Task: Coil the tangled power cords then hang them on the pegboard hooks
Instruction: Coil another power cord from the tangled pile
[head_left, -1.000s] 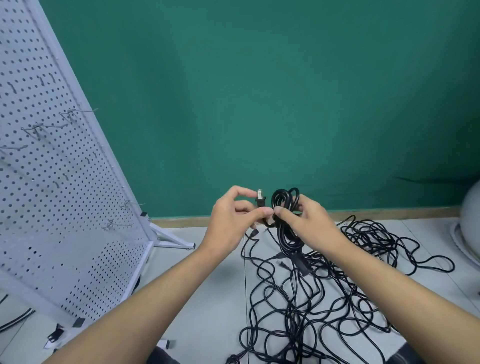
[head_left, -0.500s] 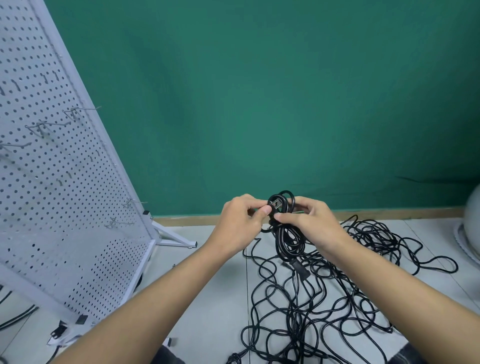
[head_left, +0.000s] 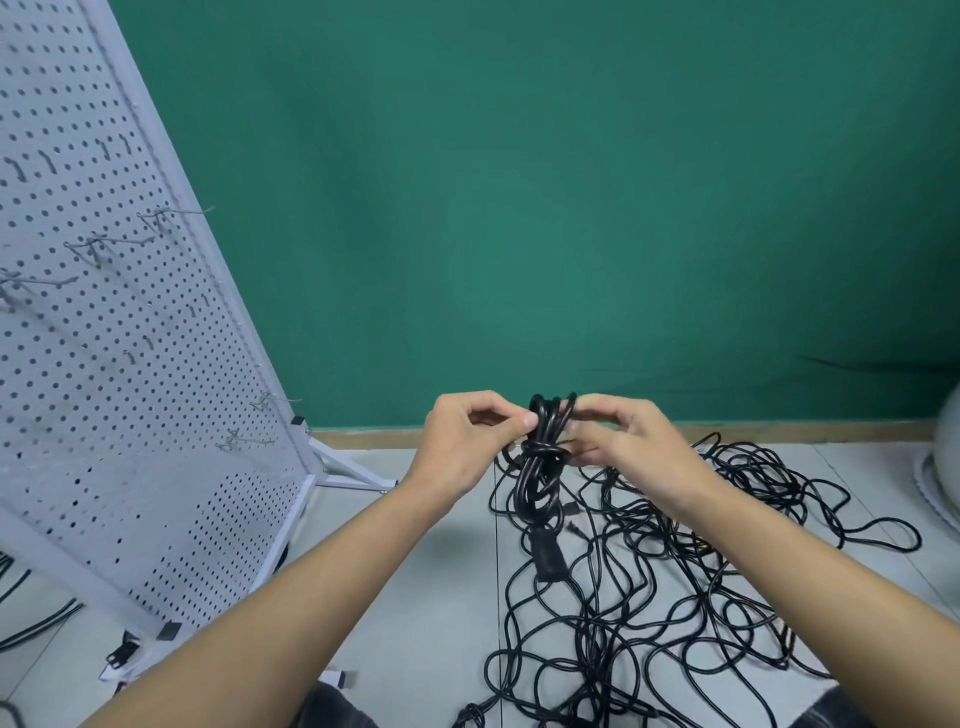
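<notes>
My left hand (head_left: 467, 449) and right hand (head_left: 631, 447) each pinching top loops of coiled cord (head_left: 543, 470), holding it over far edge of floor (head_left: 415, 597), above tangled cords (head_left: 685, 582). Risks I am judging: wrap loosening, loops springing apart; hanging plug (head_left: 549, 557) snagging tangle en route to pegboard hooks (head_left: 244, 441).

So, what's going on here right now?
A person holds one coiled cord up in front of them. The left hand and the right hand each pinch its top loops, and a wrap cinches its middle. The tangled cords lie on the floor beneath. The pegboard hooks in view carry nothing.
</notes>
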